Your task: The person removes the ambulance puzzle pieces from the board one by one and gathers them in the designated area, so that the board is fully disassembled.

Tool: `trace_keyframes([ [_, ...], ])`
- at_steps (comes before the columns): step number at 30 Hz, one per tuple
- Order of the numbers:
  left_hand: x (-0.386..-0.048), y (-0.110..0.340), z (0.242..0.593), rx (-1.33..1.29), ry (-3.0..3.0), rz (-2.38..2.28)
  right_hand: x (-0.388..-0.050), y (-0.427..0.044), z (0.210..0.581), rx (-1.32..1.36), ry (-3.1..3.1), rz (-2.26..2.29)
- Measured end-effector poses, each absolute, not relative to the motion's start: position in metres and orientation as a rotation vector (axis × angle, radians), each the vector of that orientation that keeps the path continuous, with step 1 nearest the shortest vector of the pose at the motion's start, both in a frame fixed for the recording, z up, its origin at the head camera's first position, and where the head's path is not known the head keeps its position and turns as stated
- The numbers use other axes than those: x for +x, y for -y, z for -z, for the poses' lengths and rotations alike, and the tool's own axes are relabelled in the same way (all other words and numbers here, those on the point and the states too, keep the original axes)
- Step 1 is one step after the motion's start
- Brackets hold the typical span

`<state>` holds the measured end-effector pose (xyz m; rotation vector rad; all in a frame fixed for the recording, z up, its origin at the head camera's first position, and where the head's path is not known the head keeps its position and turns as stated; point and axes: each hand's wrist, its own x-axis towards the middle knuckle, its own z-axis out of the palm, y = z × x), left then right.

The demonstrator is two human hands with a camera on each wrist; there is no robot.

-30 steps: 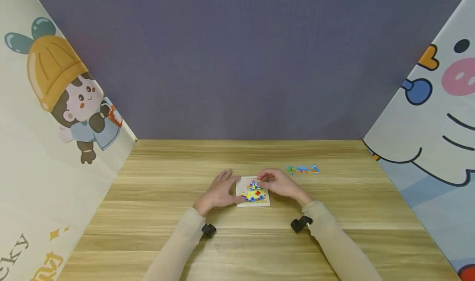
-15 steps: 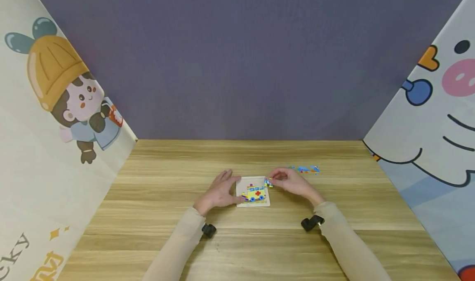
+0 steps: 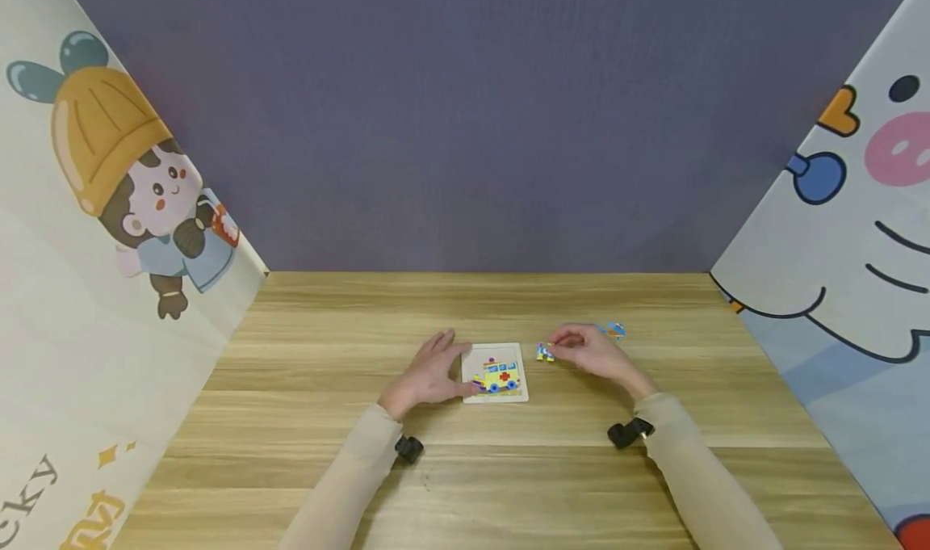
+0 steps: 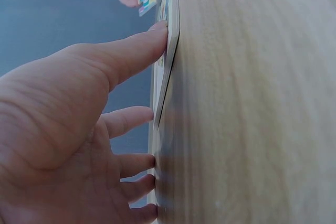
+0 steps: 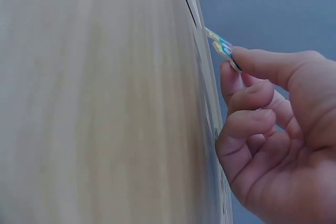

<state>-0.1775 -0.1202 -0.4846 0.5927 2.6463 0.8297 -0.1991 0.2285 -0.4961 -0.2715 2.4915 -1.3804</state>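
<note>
On the table point(image 3: 494, 485), the pale puzzle tray point(image 3: 496, 399) held ambulance pieces point(image 3: 501, 378) in its lower part. The left hand point(image 3: 429, 375), fingers spread, touched its left edge. The right hand point(image 3: 597, 352) pinched a puzzle piece point(image 3: 544, 352) just right of it, over the ambulance a second earlier. Loose pieces point(image 3: 617, 330) lay beyond.

Puzzle piece point(image 3: 545, 352) (multicoloured) pinched, near pale board point(image 3: 477, 357).

Gap R of board point(image 3: 501, 351); L fingers point(image 4: 128, 120) block left.
</note>
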Motion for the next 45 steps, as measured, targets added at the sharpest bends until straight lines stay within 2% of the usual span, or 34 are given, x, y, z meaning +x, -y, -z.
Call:
trace_keyframes([
  [17, -0.177, 0.122, 0.485, 0.593, -2.643, -0.841, -0.191, -0.266, 0.491, -0.226, -2.571, 1.335],
  [45, -0.177, 0.121, 0.484, 0.593, -2.642, -0.841, -0.189, -0.269, 0.492, -0.111, -2.699, 1.135],
])
